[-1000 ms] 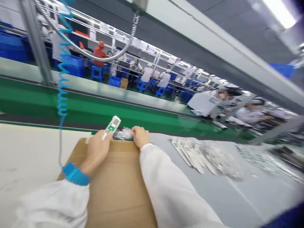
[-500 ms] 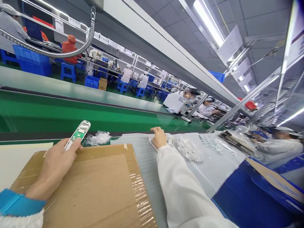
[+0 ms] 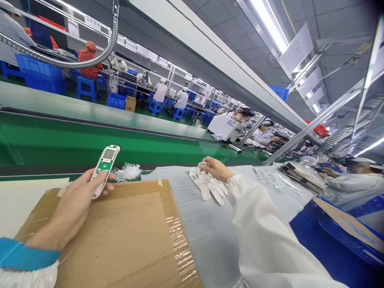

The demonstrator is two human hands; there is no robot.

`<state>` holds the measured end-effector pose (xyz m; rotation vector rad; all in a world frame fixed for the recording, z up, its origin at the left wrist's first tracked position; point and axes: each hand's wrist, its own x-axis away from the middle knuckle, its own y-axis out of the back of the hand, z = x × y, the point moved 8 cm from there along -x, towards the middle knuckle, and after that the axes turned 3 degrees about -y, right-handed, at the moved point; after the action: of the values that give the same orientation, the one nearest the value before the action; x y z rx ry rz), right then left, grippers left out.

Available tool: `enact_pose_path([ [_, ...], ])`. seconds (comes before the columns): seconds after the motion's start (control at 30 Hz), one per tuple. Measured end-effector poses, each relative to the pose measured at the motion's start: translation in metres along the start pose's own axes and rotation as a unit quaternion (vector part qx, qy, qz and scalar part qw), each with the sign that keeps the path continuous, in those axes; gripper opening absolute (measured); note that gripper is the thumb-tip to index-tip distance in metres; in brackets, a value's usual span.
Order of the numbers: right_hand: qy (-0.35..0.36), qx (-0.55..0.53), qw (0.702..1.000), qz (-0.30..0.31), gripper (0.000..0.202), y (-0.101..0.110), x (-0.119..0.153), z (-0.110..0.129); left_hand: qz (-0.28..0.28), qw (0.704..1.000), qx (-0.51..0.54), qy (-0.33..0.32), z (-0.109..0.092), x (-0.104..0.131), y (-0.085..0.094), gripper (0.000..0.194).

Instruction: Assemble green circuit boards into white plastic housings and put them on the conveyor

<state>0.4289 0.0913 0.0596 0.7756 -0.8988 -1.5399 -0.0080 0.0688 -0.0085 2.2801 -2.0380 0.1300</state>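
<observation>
My left hand [image 3: 78, 200] grips a slim white device [image 3: 105, 166] with a green circuit board and small grey screen showing, tilted above the cardboard [image 3: 120, 236]. My right hand [image 3: 217, 169] pinches the top end of a flat white cover [image 3: 204, 186], which hangs down over the foam sheet. Several similar white covers [image 3: 216, 194] lie fanned out beneath and beside it. A crumpled clear plastic piece [image 3: 128, 172] lies just beyond the cardboard, right of the device.
A green conveyor belt [image 3: 150, 150] runs across beyond the work surface. Small clear parts [image 3: 270, 178] lie on the foam sheet [image 3: 204, 236] at the right, near a blue bin [image 3: 327, 240]. A metal hose [image 3: 114, 36] hangs at upper left. People sit at benches in the background.
My right hand has moved right and now holds up a white cover; its sleeve has swung right. The device in my left hand is turned more upright and shifted slightly right.
</observation>
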Motion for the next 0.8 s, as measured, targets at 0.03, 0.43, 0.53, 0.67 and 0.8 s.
enact_pose_path([
  [0.03,0.005,-0.024,1.000,0.006,0.023,-0.002,0.003,0.012,0.013,0.999,0.031,0.006,0.002,0.000,-0.003,0.035],
  [0.43,0.065,-0.542,0.825,0.146,0.039,-0.165,0.035,0.179,0.040,0.995,-0.027,-0.085,0.008,-0.013,-0.014,0.068],
  [0.53,0.088,-0.588,0.783,0.184,0.039,-0.189,0.042,0.192,0.038,0.996,-0.059,-0.054,0.015,-0.014,-0.011,0.059],
  [0.67,0.104,-0.614,0.750,0.223,0.040,-0.195,0.051,0.192,0.057,0.996,-0.043,-0.048,0.019,-0.014,-0.013,0.057],
  [0.8,0.121,-0.624,0.731,0.249,0.044,-0.194,0.056,0.189,0.094,0.992,-0.040,-0.074,0.018,-0.011,-0.022,0.060],
])
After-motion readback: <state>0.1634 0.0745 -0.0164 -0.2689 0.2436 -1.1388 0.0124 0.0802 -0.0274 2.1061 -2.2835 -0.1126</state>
